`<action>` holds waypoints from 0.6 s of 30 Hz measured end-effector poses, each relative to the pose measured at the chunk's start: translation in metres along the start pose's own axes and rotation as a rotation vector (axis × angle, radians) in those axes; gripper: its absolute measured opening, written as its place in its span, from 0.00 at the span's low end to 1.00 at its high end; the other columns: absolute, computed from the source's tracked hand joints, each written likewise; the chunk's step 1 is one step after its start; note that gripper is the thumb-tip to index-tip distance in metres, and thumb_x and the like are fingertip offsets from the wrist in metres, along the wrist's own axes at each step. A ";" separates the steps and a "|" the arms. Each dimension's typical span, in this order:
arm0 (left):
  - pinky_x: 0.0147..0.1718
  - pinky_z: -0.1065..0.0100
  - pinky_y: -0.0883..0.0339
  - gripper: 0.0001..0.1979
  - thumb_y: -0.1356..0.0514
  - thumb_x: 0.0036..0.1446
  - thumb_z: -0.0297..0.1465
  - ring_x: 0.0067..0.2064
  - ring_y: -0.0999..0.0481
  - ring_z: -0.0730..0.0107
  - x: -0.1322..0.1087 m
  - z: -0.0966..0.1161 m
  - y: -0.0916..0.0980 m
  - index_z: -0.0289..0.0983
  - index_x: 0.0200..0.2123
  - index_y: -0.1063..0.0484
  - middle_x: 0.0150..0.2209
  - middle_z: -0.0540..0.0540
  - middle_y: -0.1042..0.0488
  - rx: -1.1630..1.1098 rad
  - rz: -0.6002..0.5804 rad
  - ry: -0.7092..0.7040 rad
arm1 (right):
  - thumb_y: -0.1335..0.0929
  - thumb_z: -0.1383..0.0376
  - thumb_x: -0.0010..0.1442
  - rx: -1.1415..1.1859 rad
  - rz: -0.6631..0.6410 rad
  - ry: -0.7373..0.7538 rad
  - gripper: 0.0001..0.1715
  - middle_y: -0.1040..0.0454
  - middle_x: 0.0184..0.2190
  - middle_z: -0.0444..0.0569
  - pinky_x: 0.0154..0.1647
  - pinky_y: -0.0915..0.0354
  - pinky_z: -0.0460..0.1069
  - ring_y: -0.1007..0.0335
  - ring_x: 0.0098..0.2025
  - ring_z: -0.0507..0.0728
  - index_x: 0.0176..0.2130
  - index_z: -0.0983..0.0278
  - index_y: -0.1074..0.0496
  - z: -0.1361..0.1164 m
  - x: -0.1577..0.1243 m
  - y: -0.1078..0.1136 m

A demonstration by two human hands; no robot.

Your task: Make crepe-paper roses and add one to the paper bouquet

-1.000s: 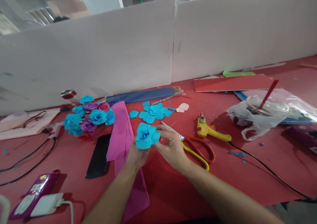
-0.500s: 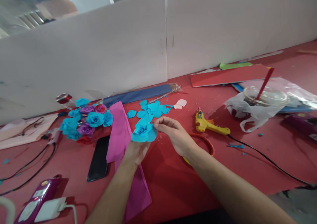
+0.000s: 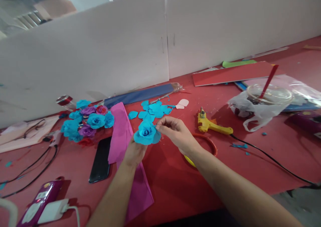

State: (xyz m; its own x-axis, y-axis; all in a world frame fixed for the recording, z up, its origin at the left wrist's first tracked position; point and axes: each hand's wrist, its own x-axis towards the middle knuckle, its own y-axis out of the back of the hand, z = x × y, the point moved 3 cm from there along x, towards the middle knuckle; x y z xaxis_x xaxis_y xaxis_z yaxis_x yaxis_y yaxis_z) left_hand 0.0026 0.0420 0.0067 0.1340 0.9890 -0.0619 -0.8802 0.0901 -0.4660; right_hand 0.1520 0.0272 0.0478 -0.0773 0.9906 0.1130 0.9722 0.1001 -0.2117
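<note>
A blue paper flower [image 3: 146, 133] with layered petals faces up in front of me. My left hand [image 3: 135, 152] holds it from below, its fingertips hidden under the petals. With thumb and forefinger, my right hand [image 3: 173, 131] pinches the edge of a petal at the flower's right side. Just behind lie several loose blue paper petals [image 3: 156, 109] and a few pale pink petals [image 3: 182, 103]. Magenta crepe paper [image 3: 121, 130] stretches under and beside my left arm.
A yellow glue gun [image 3: 213, 126] with a black cord lies right of my hands, near a red and yellow ring-shaped item [image 3: 212, 145]. Finished paper flowers [image 3: 96, 120], a phone [image 3: 100, 160] and a power strip [image 3: 40, 200] are left. A bagged cup [image 3: 265, 98] stands right.
The flower has turned so that its centre faces me more. My left hand has shifted slightly left beneath it, while my right hand keeps its pinch at the petal edge.
</note>
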 end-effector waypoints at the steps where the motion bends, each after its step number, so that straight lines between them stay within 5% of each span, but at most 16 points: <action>1: 0.31 0.70 0.34 0.09 0.32 0.38 0.24 0.27 0.33 0.74 0.000 0.000 0.001 0.37 0.22 0.31 0.24 0.53 0.31 0.008 -0.022 -0.007 | 0.31 0.58 0.52 0.007 -0.004 -0.009 0.11 0.32 0.24 0.42 0.33 0.39 0.48 0.39 0.29 0.51 0.26 0.63 0.32 0.000 0.000 0.000; 11: 0.29 0.72 0.35 0.10 0.33 0.39 0.22 0.28 0.32 0.74 0.003 -0.004 0.005 0.39 0.24 0.29 0.25 0.54 0.30 -0.011 -0.050 -0.004 | 0.31 0.67 0.49 -0.143 -0.036 0.040 0.03 0.30 0.28 0.43 0.40 0.41 0.50 0.36 0.35 0.54 0.25 0.61 0.26 -0.003 0.000 0.002; 18: 0.27 0.72 0.36 0.08 0.34 0.40 0.22 0.26 0.33 0.75 0.003 -0.002 0.000 0.39 0.24 0.30 0.24 0.54 0.31 -0.035 -0.040 0.004 | 0.32 0.64 0.52 -0.094 -0.053 -0.012 0.09 0.32 0.25 0.43 0.38 0.41 0.50 0.37 0.32 0.53 0.22 0.62 0.28 0.000 0.001 0.001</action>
State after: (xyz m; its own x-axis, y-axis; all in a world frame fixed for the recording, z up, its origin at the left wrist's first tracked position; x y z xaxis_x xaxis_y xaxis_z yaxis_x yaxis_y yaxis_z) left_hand 0.0036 0.0444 0.0047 0.1708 0.9842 -0.0462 -0.8575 0.1254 -0.4989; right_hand 0.1526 0.0279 0.0477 -0.1314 0.9852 0.1100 0.9830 0.1438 -0.1140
